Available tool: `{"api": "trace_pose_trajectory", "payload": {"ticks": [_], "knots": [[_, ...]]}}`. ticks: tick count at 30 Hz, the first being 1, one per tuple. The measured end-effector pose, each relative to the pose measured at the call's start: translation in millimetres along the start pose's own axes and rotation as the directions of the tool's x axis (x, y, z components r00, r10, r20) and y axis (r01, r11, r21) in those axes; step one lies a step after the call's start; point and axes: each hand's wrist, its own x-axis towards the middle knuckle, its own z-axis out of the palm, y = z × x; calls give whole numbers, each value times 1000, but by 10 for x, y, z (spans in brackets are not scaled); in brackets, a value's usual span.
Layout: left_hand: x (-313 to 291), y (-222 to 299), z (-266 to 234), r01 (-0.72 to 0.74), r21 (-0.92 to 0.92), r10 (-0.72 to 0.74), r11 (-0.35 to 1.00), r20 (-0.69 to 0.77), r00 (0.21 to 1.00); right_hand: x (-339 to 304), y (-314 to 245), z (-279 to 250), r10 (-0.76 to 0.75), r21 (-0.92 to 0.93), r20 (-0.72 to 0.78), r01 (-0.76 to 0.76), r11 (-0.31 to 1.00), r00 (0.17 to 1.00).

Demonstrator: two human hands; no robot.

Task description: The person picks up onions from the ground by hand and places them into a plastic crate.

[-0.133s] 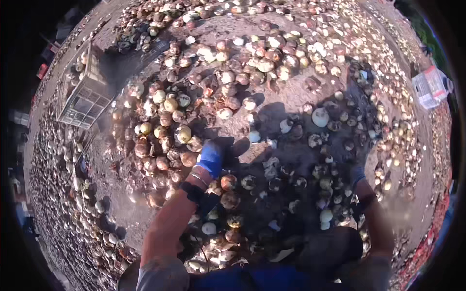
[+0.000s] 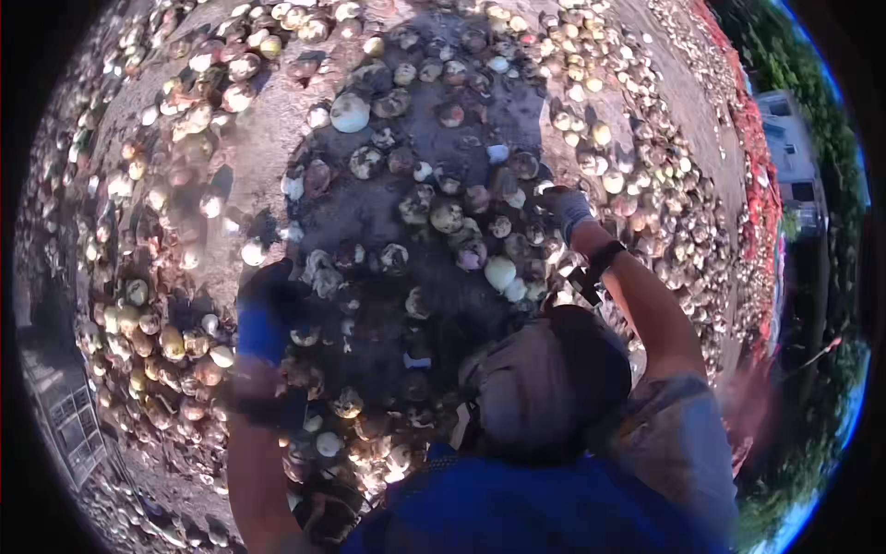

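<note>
Many onions in brown, yellow and white lie loose on bare soil around both hands. My left hand (image 2: 266, 319), in a blue glove with dark fingers, is low over the shaded ground beside a pile of onions (image 2: 172, 343). Motion blur and shadow hide its fingers. My right hand (image 2: 567, 209), gloved in grey with a dark front, reaches to the right edge of a shaded group of onions (image 2: 447, 216). Its fingertips are too dark to show whether they grip one. A pale onion (image 2: 499, 272) sits just below that hand.
A plastic crate (image 2: 74, 427) stands at the lower left rim. Rows of onions run along the right, bordered by a long red strip (image 2: 752, 175). Beyond are a pale building (image 2: 789, 148) and trees (image 2: 844, 268). A dark rounded cloth shape (image 2: 554, 388) blocks the lower middle.
The view has swung to the right, so the crate now sits at the lower left rim. My right hand appears farther up among the onions; the left now appears farther left and blurred.
</note>
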Motion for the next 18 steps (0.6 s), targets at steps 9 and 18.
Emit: {"api": "trace_pose_trajectory", "payload": {"ticks": [9, 18], "knots": [[1019, -1196, 262, -547, 636, 333, 544, 435, 837, -471, 1493, -721, 322, 68, -566, -346, 936, 759], [1092, -1346, -33, -384, 848, 273, 364, 297, 915, 123, 837, -1433, 257, -358, -639, -576, 735, 725]]}}
